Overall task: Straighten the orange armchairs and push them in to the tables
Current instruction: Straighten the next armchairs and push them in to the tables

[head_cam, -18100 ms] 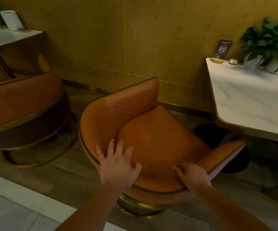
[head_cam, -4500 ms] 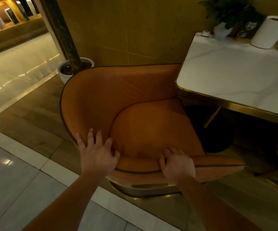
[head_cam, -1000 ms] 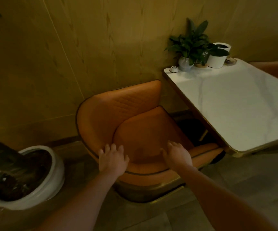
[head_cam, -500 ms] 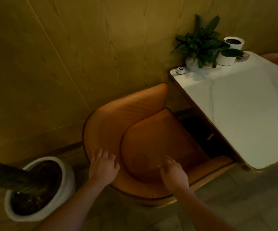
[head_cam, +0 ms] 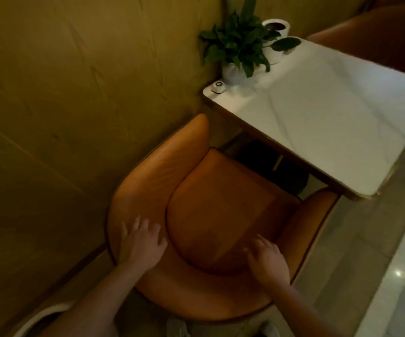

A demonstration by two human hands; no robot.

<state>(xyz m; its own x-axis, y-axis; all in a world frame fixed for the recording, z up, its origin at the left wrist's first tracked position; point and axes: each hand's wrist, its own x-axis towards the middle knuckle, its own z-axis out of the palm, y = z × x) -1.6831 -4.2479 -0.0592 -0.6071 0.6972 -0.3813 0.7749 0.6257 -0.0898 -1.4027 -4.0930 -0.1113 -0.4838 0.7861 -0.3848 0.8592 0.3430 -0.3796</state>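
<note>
An orange armchair (head_cam: 216,210) stands below me, its open front facing the white marble table (head_cam: 323,122) at the upper right. Its right arm tip lies under the table's near corner; its left arm tip reaches almost to the table's wall-side end. My left hand (head_cam: 140,244) rests flat on the curved backrest at the left, fingers spread. My right hand (head_cam: 267,261) presses on the backrest at the right, fingers bent over its inner edge. A second orange armchair (head_cam: 378,32) shows on the table's far side.
A yellow panelled wall (head_cam: 75,105) runs close along the chair's left side. A potted plant (head_cam: 237,49), a white pot (head_cam: 275,42) and a small white button (head_cam: 218,87) sit at the table's wall end. A white planter rim (head_cam: 38,319) shows at bottom left. Pale glossy floor lies to the right.
The chair has swung round to face the table more squarely and sits closer to it. My view has shifted above the backrest; the white planter has slid to the bottom left edge.
</note>
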